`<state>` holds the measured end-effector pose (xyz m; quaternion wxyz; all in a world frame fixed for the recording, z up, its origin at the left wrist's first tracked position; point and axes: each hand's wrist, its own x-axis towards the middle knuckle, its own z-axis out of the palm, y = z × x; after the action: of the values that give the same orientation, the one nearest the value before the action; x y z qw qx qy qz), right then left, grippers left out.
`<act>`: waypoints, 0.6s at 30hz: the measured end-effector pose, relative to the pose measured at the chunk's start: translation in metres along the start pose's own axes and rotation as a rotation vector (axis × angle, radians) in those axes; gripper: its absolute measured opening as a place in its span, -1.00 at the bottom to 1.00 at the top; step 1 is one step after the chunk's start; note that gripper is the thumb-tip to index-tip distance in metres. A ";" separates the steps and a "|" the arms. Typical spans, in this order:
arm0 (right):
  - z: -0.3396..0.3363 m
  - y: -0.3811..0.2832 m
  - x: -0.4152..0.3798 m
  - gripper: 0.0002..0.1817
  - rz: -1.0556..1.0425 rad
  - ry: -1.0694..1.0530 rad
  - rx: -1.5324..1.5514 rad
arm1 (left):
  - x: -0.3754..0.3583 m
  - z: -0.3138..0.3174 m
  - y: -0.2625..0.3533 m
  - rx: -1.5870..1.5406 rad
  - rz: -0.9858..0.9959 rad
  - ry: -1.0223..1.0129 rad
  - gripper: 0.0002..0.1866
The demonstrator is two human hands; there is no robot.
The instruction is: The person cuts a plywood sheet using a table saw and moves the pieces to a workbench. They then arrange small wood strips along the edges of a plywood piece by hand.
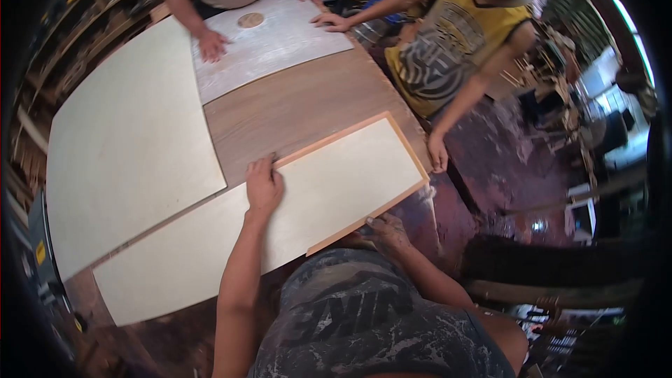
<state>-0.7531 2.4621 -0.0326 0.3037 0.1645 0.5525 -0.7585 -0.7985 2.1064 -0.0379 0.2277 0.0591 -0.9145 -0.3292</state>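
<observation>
A long pale panel [336,175] lies in front of me, with narrow orange-brown wood strips [409,145] along the edges of its right part. My left hand [264,185] rests over the panel's far edge, fingers together and bent round the end of the far strip [329,141]. At the near edge my right hand [387,233] pinches the near strip [336,236], thumb on top; its other fingers are partly hidden below the edge.
A large pale sheet [133,140] lies at left on the brown wooden table [294,105]. Two people stand across and at right, hands on or near a whitish board [280,38] bearing a round brown disc [250,20]. Wood-filled shelves [77,35] line the left.
</observation>
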 end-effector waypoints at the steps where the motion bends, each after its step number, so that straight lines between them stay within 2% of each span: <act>1: 0.001 -0.002 0.002 -0.48 0.011 0.020 -0.023 | 0.003 0.001 0.002 0.007 0.003 0.013 -0.55; 6: -0.002 0.001 0.002 -0.35 -0.015 -0.015 -0.090 | 0.003 0.001 -0.003 0.040 0.070 0.025 -0.58; 9: 0.010 -0.001 -0.001 -0.41 -0.038 0.114 -0.077 | 0.004 -0.001 0.000 0.025 0.060 0.015 -0.59; 12: 0.016 -0.014 -0.011 -0.41 -0.067 0.056 -0.059 | 0.001 0.000 -0.001 0.010 0.052 0.018 -0.58; 15: -0.010 0.002 0.007 -0.35 -0.072 -0.036 -0.143 | 0.000 0.004 -0.004 0.020 0.061 0.014 -0.54; 18: 0.005 -0.027 -0.012 -0.35 -0.047 -0.042 -0.371 | -0.002 0.008 -0.014 0.043 0.053 -0.006 -0.47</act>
<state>-0.7614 2.4660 -0.0038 0.3228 0.0768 0.6800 -0.6538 -0.8006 2.1005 -0.0529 0.2322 0.0386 -0.9232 -0.3037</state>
